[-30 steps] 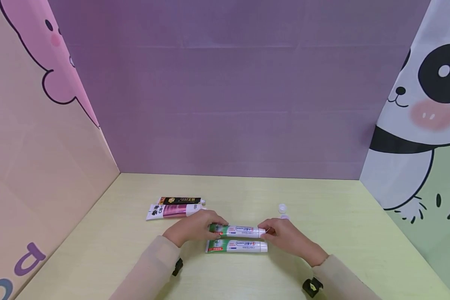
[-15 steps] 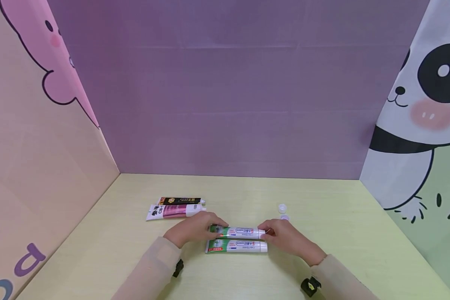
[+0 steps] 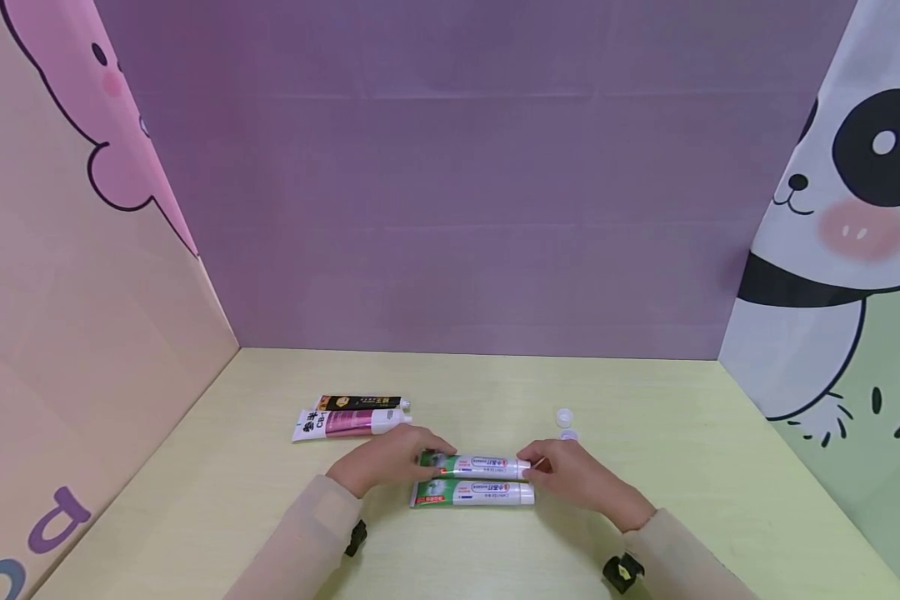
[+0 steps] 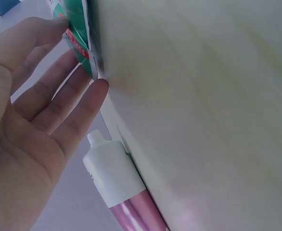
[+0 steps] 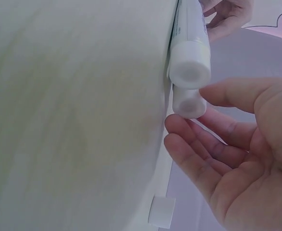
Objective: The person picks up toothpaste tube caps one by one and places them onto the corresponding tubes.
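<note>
Over a pale tabletop [image 3: 690, 475], a person's left hand [image 3: 390, 457] and right hand [image 3: 581, 481] pinch opposite ends of a green-and-white tube [image 3: 487, 467] in their fingers [image 5: 196, 161], just beyond a matching tube [image 3: 487, 493], two small caps [image 3: 565, 417] lying near the right.

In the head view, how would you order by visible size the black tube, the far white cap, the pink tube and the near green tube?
Near green tube and pink tube: too alike to rank
Black tube
Far white cap
</note>
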### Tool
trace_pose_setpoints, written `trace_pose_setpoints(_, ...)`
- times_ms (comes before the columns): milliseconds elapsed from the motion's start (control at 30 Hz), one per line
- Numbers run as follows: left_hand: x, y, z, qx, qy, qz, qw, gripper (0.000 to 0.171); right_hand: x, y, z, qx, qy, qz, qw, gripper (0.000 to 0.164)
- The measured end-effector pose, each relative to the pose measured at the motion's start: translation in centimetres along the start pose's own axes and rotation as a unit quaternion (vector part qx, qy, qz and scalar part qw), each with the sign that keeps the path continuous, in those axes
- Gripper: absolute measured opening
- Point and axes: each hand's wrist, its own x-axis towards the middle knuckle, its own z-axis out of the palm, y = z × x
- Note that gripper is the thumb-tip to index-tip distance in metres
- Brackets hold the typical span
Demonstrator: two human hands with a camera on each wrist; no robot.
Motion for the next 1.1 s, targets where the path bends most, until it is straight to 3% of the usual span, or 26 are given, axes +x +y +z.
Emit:
trace_pose_setpoints(233,-0.1,0.1,-0.4,-0.008,0.010,0.010,0.9999,0.031,0.0,0.2,-0.3,-0.001,0.003,-0.001,1.000,0.021)
trace_pose_setpoints(533,-0.3,-0.2,-0.9,-0.019,0.019,-0.022,0.9994,0.032,-0.2,-0.1,-0.9,-0.025,0.011,-0.002,1.000,0.025)
trace_pose_setpoints(833,-0.9,-1.4,-2.7,-0.008,0.061,-0.010,0.9981,0.032,-0.9,-0.5,-2.0,-0.041,0.026,-0.016,0.999,0.025)
trace_pose_setpoints(1100,-1.8,-2.5,-4.1,0.014,0.089,-0.032,0.9954,0.030,-1.4,-0.6,-3.0,-0.045,0.036,-0.023,0.998,0.026)
